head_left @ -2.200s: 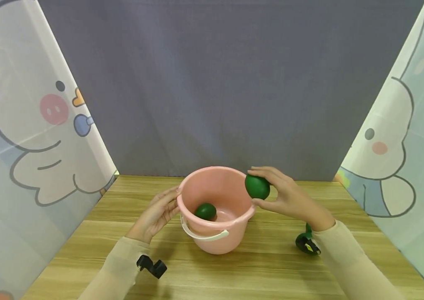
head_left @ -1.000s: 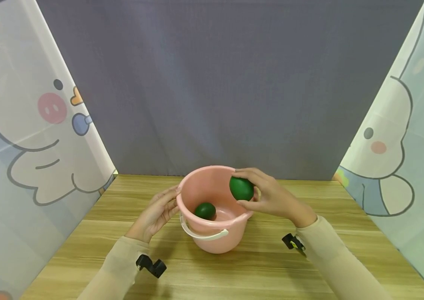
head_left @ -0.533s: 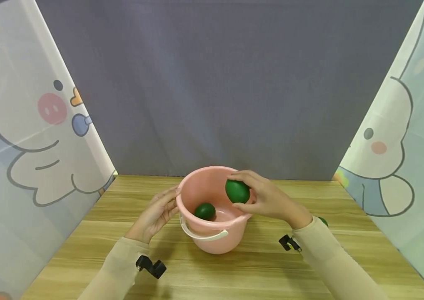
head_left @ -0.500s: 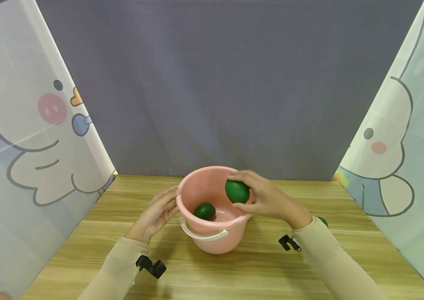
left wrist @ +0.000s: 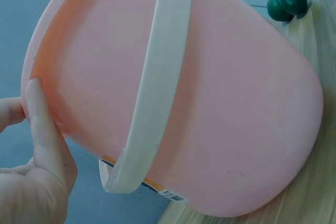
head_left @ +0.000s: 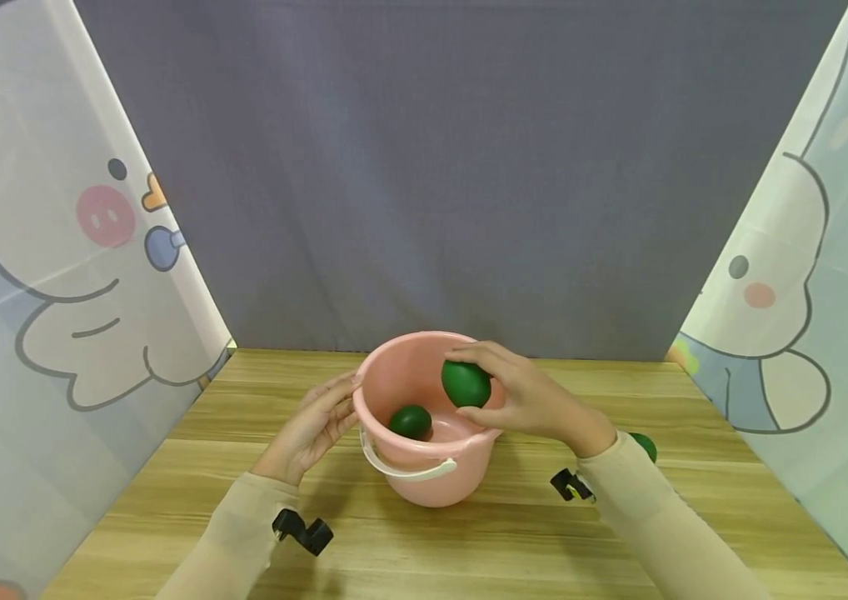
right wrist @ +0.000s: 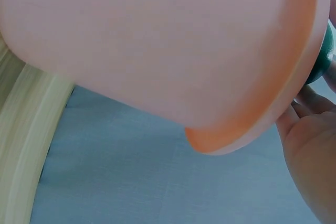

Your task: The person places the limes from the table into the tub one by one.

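My two sleeved forearms reached forward over a wooden tabletop [head_left: 514,542], each with a small black camera clip at the wrist. Between my hands stood a pink bucket [head_left: 431,475], upright on the tabletop, with its white handle [head_left: 405,468] folded down over the side nearest me.

My left hand [head_left: 311,429] rested against the bucket's left wall, fingers straight and relaxed, the fingertips [left wrist: 39,106] touching just under the rim; it curled around nothing.

My right hand [head_left: 525,400] came in over the bucket's right rim. Its thumb and fingers were curled around a smooth green egg-shaped fruit [head_left: 466,383], holding it above the bucket's opening, just inside the right wall and clear of the bottom. From the right wrist view, only a sliver of that fruit [right wrist: 324,56] showed past the bucket's rim, next to my palm.

A second green fruit [head_left: 411,422] lay on the bucket's floor, nearer my left hand, below and apart from the one I held.

Just beyond my right forearm, another green fruit [head_left: 645,446] lay on the tabletop, partly hidden by my sleeve.

Beyond the bucket hung a plain grey curtain [head_left: 454,167]. Past each hand, pale curtains printed with a cartoon duck closed in the sides.
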A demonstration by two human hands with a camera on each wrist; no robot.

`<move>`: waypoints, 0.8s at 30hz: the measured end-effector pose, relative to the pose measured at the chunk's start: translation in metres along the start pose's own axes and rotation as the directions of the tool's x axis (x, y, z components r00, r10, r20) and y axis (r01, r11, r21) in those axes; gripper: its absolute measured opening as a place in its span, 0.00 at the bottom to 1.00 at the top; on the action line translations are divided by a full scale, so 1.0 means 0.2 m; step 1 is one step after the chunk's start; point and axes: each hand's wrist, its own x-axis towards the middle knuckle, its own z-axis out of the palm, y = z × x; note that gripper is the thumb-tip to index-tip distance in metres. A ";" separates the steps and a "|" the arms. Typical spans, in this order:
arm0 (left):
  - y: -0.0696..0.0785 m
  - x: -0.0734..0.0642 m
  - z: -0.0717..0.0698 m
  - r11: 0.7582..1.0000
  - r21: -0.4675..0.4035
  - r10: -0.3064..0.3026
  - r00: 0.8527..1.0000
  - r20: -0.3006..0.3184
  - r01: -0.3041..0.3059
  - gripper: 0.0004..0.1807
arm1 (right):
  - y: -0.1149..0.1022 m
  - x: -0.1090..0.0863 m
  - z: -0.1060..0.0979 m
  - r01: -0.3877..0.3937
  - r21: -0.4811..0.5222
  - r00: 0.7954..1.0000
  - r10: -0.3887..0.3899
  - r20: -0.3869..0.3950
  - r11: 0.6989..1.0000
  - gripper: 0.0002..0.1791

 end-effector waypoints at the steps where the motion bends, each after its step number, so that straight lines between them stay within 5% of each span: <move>1: 0.00 0.00 0.00 1.000 0.002 0.001 1.000 -0.002 -0.001 0.26 | 0.00 0.00 0.00 0.002 0.000 1.000 -0.002 0.002 1.000 0.37; 24: 0.00 0.00 0.01 1.000 -0.010 -0.001 1.000 -0.012 0.001 0.25 | 0.00 0.02 0.03 0.014 -0.008 1.000 -0.014 0.025 1.000 0.35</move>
